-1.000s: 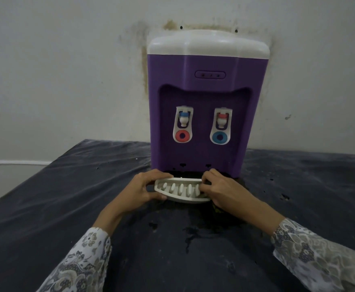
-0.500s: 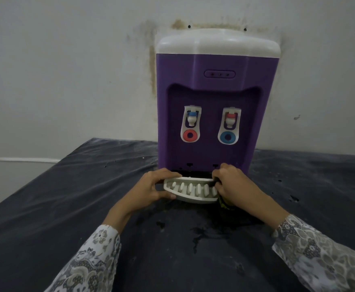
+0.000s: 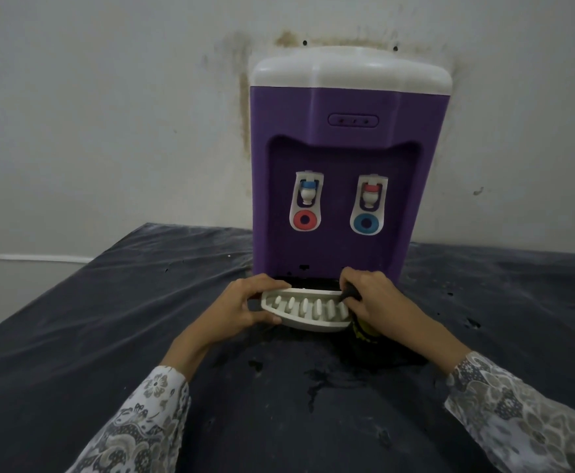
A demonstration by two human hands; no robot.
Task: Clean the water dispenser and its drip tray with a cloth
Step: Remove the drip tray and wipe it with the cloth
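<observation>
Now, step in hand: both hands hold the drip tray at the foot of the water dispenser, likely seating it or drawing it out; which of the two cannot be told.
Water dispenser [image 3: 347, 172]: purple body with a white top, upright against the stained wall, on the dark table cover [image 3: 74, 336].
Drip tray [image 3: 308, 312]: white, slotted, at the mouth of the dark slot under the taps, its front edge bulging toward the person; its long axis runs left to right, across the dispenser's front.
Left hand [image 3: 241, 308]: fingers curled over the tray's left end and back edge, thumb at the front, gripping it.
Right hand [image 3: 378, 302]: fingers curled at the tray's right end, clamped on a dark cloth [image 3: 363, 327] with yellow marks that bunches beneath the palm; whether they also pinch the tray cannot be told.
Key relation: the tray lies between the two hands, each at one short end, neither clearly nearer; the slot sits directly behind it, away from the person.
Judgement: any slide must run straight along the slot, both ends level, or the tray may jam.
Table cover detail: dark wet-looking patches in front of the tray.
</observation>
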